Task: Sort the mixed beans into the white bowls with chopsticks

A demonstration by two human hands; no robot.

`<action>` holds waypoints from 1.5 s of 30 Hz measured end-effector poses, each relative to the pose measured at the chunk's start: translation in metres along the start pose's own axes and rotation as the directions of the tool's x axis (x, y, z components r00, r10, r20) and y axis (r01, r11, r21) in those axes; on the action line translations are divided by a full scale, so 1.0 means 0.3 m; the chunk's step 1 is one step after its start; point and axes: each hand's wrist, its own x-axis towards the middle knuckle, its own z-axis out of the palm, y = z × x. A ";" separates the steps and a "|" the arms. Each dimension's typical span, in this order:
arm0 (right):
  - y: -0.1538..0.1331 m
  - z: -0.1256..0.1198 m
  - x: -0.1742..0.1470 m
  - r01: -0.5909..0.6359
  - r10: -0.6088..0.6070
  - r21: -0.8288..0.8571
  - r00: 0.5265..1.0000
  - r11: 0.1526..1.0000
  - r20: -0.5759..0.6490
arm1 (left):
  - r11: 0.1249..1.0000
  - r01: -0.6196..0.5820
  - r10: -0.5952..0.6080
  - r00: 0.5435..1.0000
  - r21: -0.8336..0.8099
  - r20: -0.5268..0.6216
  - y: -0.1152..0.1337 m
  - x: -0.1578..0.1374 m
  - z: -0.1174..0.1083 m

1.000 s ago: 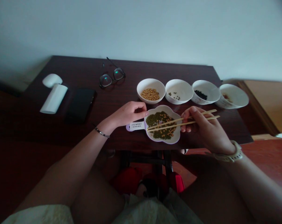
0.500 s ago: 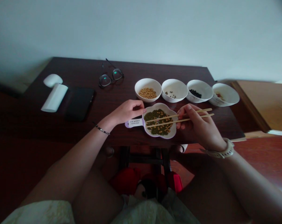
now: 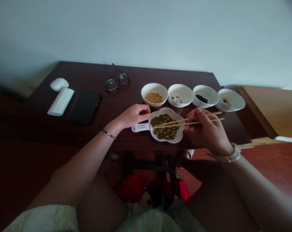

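Note:
My right hand [image 3: 208,130] is closed around a pair of wooden chopsticks [image 3: 191,122], which slant across a flower-shaped white dish [image 3: 181,137]. Their tips lie close together over its left side. Inside the dish, small green beans [image 3: 161,120] are mixed with yellowish ones. A short labelled handle [image 3: 141,127] sticks out on the left. At the dish's upper left rim, the fingertips of my left hand [image 3: 133,116] hold the edge. Behind stand four white bowls: one with yellow soybeans [image 3: 153,97], one with a few green beans [image 3: 176,100], one with black beans [image 3: 201,98], and one with reddish and pale pieces [image 3: 226,101].
A pair of glasses [image 3: 118,83] rests on the dark table [image 3: 126,100]. To its left lie a black phone-like slab [image 3: 86,108] and a white cylinder with a rounded top [image 3: 61,101]. A wooden board-like surface [image 3: 273,106] adjoins the right side, and a wall runs behind.
The chopstick tips have drawn closer together over the beans. My left hand stays at the dish rim. The whole view has shifted slightly.

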 end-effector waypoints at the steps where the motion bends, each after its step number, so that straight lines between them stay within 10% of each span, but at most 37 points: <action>1: -0.002 -0.004 0.002 0.003 -0.003 0.009 1.000 1.000 -0.004 | 1.000 -0.004 0.004 1.000 0.001 -0.004 -0.001 0.000 0.000; 29: 0.004 -0.008 0.202 0.264 -0.108 0.410 0.924 0.873 -0.366 | 0.999 -0.014 0.014 1.000 -0.045 -0.007 0.004 -0.010 0.004; 45: 0.053 -0.097 0.111 -0.025 0.034 0.151 0.998 0.988 -0.054 | 1.000 0.023 -0.023 1.000 -0.019 0.001 0.009 -0.011 -0.002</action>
